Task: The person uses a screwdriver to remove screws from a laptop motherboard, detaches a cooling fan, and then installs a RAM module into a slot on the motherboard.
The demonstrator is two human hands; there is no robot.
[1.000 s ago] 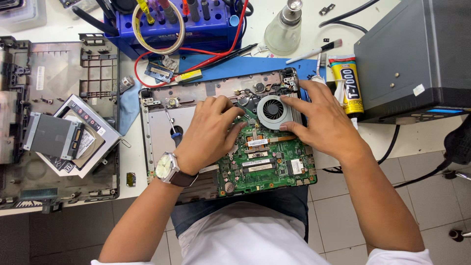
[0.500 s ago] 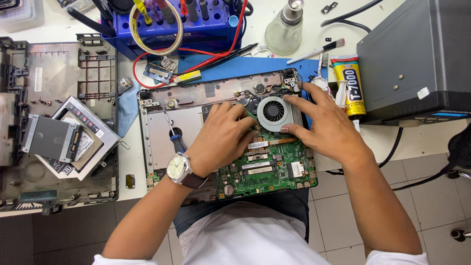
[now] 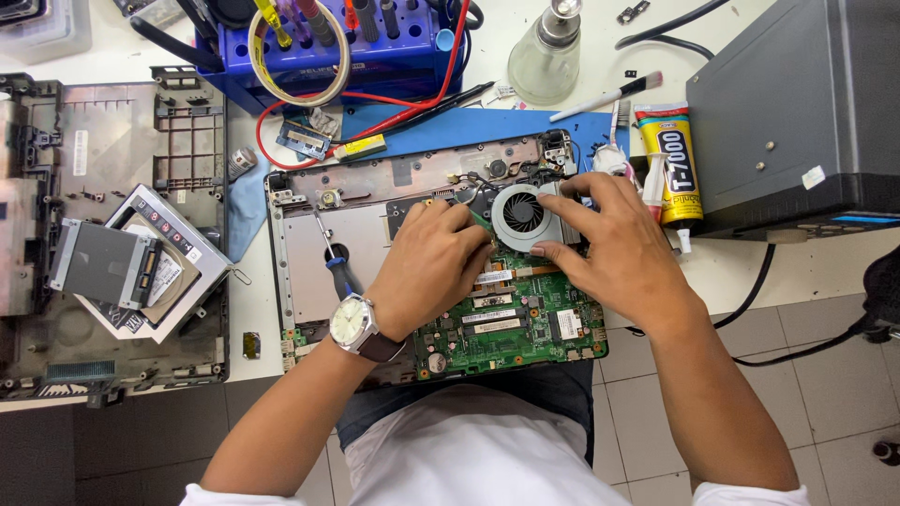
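Near the desk's left edge, an emptied laptop base shell (image 3: pixel 112 234) is seen with a silver drive caddy (image 3: pixel 127 267) laid on it. Toward the front edge, the left hand (image 3: pixel 427 272), a watch at its wrist, is laid curled on the green motherboard (image 3: pixel 516 323) beside a screwdriver (image 3: pixel 336 258), its fingertips pressed at the round cooling fan (image 3: pixel 522 214). The right hand (image 3: pixel 623 248) is spread open over the fan's right side, nothing gripped, with a glue tube (image 3: pixel 677 159) just beyond and a dark box (image 3: pixel 797 112) at the right edge.

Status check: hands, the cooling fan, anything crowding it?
Left hand and right hand both on cooling fan, atop green board. Grip unclear. Screwdriver lies left; glue tube right.
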